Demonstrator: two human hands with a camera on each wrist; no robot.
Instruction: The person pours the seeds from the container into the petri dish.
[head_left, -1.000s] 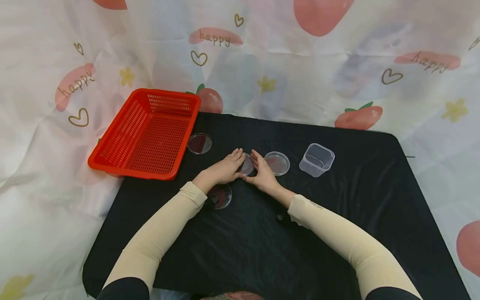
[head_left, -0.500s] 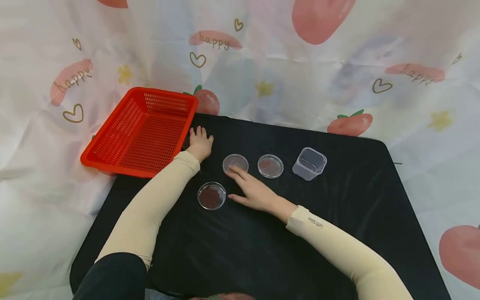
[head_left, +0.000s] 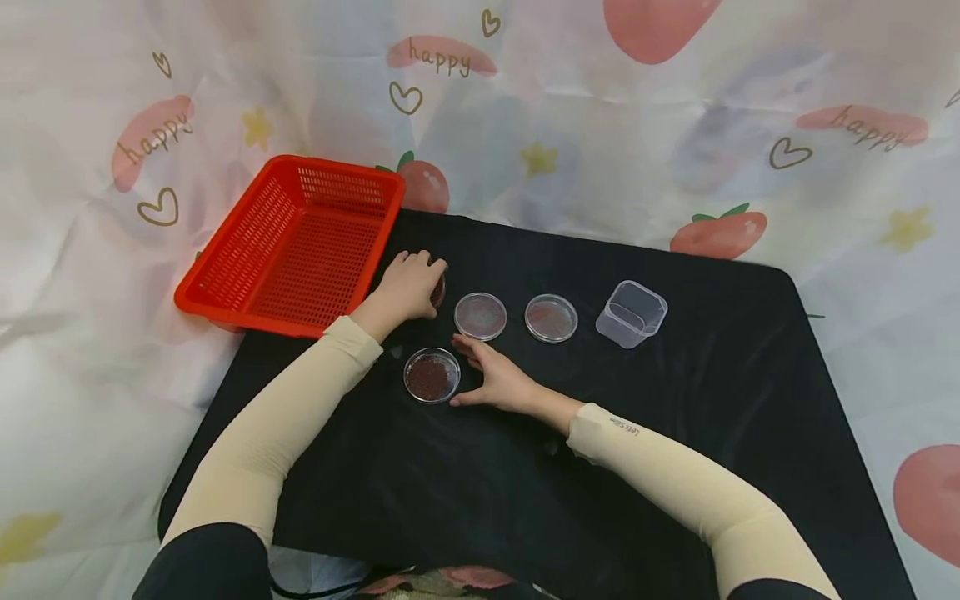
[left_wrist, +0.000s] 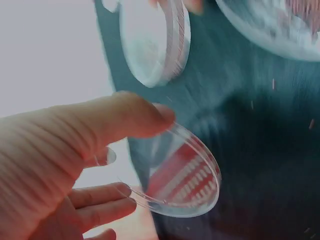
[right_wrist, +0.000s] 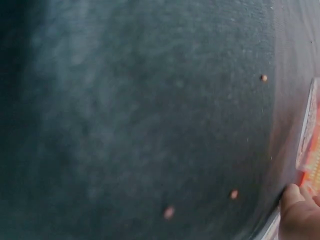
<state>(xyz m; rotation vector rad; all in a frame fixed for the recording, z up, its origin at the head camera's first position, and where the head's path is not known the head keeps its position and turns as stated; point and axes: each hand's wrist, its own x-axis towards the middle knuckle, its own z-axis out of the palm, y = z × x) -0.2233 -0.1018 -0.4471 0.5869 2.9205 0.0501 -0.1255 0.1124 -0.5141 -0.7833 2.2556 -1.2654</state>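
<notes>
In the head view my left hand [head_left: 405,287] is by the basket, pinching a clear petri dish lid [head_left: 438,292] by its edge. The left wrist view shows the lid [left_wrist: 192,182] tilted, with the thumb on one side and fingers on the other; red shows through it. My right hand [head_left: 498,379] has its thumb and fingers spread at the right side of a petri dish with brown grains [head_left: 431,376]. Whether it touches that dish's rim is hard to tell. Two more petri dishes lie behind, one nearer [head_left: 480,317] and one farther right [head_left: 551,318].
A red slotted basket [head_left: 300,258] stands at the table's back left. A clear plastic box [head_left: 632,315] stands on the right. Black cloth [head_left: 600,483] covers the table, and a few small grains [right_wrist: 234,194] lie loose on it. A patterned curtain [head_left: 570,192] hangs behind.
My left hand left the middle dish, reached to the basket's side and has picked up the lid there. My right hand let go of the middle dish and moved toward the dish of grains.
</notes>
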